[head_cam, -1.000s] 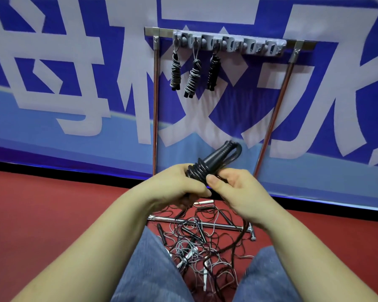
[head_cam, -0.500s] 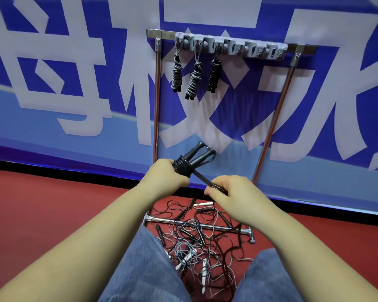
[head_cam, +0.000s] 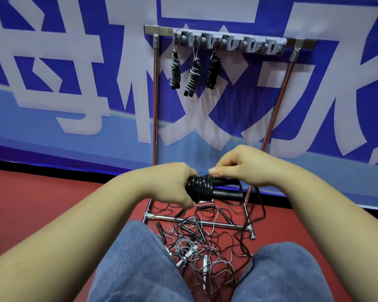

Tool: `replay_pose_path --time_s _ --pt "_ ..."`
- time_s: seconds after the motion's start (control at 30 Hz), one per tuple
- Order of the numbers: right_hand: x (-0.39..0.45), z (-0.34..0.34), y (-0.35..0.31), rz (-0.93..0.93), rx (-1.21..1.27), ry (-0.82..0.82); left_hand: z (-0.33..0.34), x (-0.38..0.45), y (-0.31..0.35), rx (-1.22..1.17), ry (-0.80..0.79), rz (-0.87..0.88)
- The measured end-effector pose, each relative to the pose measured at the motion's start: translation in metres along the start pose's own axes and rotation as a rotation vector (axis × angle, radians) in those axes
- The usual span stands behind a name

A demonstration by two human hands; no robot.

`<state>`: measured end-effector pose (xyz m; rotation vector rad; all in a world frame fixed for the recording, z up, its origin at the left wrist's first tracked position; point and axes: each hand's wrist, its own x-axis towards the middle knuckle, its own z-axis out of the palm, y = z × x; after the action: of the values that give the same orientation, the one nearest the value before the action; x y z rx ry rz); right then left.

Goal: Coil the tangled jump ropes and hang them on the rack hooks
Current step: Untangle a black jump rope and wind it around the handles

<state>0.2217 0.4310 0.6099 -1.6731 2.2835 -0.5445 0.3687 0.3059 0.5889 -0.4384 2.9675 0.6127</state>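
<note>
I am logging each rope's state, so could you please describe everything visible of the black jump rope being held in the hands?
The glossy black jump rope has its cord wound in tight turns round two matte black handles lying side by side, roughly level, pointing right. The left hand grips the wound end; the right hand pinches the cord at the top of the coil. A loose tail hangs down on the right towards the tangled pile of ropes on the red floor.

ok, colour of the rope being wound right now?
Black, glossy, coiled around black handles; the head view shows it.
</note>
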Motion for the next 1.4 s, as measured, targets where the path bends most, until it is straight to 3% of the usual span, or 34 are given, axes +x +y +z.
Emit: replay_pose_path --time_s 0.07,0.13,0.33,0.4,0.47,0.53,0.63,0.77,0.93,1.07,1.2,1.4 --pt "-0.004 -0.001 0.003 0.075 0.081 -0.204 0.002 -0.003 0.001 0.036 -0.015 0.054" --pt "-0.007 0.001 0.005 0.105 0.323 -0.335 0.006 -0.005 0.001 -0.035 -0.001 0.099" --pt "-0.011 0.029 0.007 0.305 1.253 -0.391 0.012 -0.006 0.006 -0.450 0.003 0.142" --pt "-0.010 0.041 0.006 0.296 1.384 -0.291 0.014 -0.005 0.004 -0.579 0.005 0.120" --pt "-0.008 0.054 0.003 0.295 1.213 -0.044 0.017 -0.004 0.001 -0.647 0.023 0.074" --pt "-0.009 0.064 -0.006 0.293 0.876 0.121 0.018 -0.002 0.000 -0.706 0.050 0.034" --pt "-0.014 0.069 -0.008 0.277 0.661 0.117 0.017 0.005 -0.006 -0.759 0.153 -0.088" --pt "-0.025 0.065 -0.008 0.182 0.432 0.095 0.013 0.011 -0.018 -0.506 0.279 -0.248" --pt "-0.025 0.047 -0.012 0.005 -0.110 0.106 0.010 0.016 -0.016 -0.228 0.319 -0.305" --pt "-0.016 0.026 -0.018 -0.129 -0.447 0.151 0.006 0.020 -0.008 -0.014 0.235 -0.310" --pt "-0.007 -0.002 -0.014 -0.187 -0.343 0.174 0.000 0.019 -0.002 0.090 0.073 -0.169" --pt "0.001 -0.007 0.001 -0.058 0.020 0.012 -0.010 0.006 -0.002 -0.058 0.017 0.041"
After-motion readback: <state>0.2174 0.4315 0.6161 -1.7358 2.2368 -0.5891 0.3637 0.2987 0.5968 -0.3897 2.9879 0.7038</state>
